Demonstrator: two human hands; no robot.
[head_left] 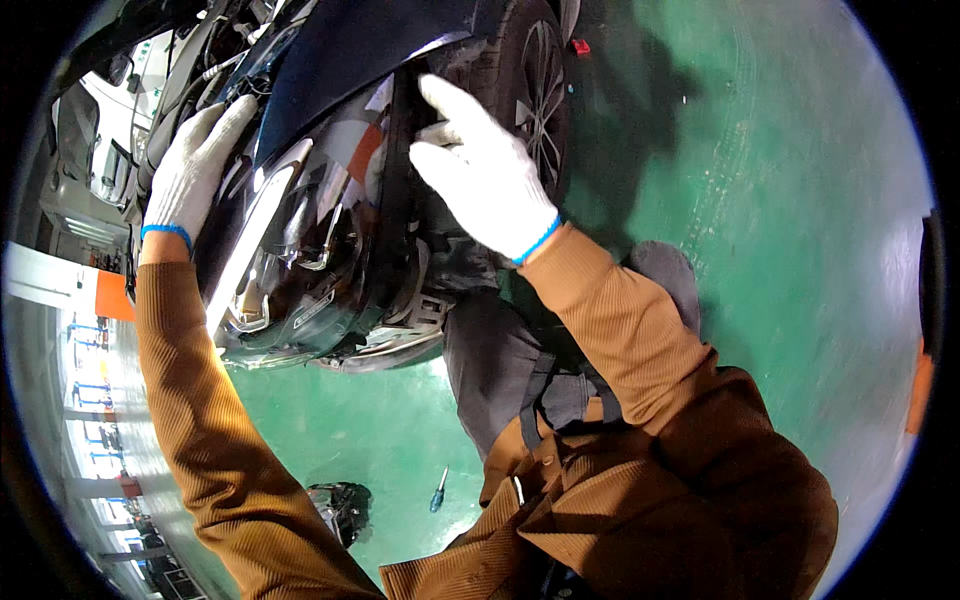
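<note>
A large headlight [310,220] with a clear lens is at the front corner of a dark blue car, under the fender [340,70]. My left hand [190,170], in a white knit glove with a blue cuff, lies along the upper inner side of the headlight. Its fingers are stretched toward the engine bay, with the fingertips near the fender's edge. On the other side, my right hand [480,165], gloved alike, is at the gap between headlight and wheel. Its fingers are apart, one pointing out along the fender edge, and nothing shows in them.
The front wheel [538,110] stands right of the headlight. Below it, the bumper area is open, showing a bracket [425,310]. A screwdriver [438,490] and a black part [342,510] lie on the green floor [760,200]. A small red object [580,47] lies beyond the wheel.
</note>
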